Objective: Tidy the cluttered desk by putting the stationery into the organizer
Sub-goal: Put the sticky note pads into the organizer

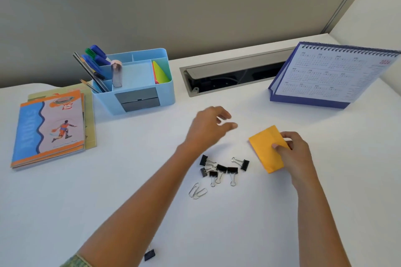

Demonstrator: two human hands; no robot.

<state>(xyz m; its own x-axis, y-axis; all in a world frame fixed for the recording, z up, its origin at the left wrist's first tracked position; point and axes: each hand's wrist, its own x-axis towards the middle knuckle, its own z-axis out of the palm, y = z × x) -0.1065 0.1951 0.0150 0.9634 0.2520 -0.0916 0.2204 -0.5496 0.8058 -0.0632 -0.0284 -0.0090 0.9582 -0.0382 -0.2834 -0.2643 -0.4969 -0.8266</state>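
Note:
A light blue organizer (138,95) stands at the back left of the white desk, holding pens, pencils, a small tube and coloured sticky notes. My right hand (295,154) pinches an orange pad of sticky notes (263,149), lifted at a tilt just above the desk. My left hand (208,128) hovers empty with fingers relaxed, between the organizer and the pad. Several black binder clips (223,169) lie below my left wrist, with two silver paper clips (197,191) beside them. One more binder clip (149,254) lies under my left forearm.
A stack of notebooks (50,128) lies at the left. A blue desk calendar (334,76) stands at the back right. An open cable hatch (234,76) is set into the desk behind my hands. A grey partition closes the back.

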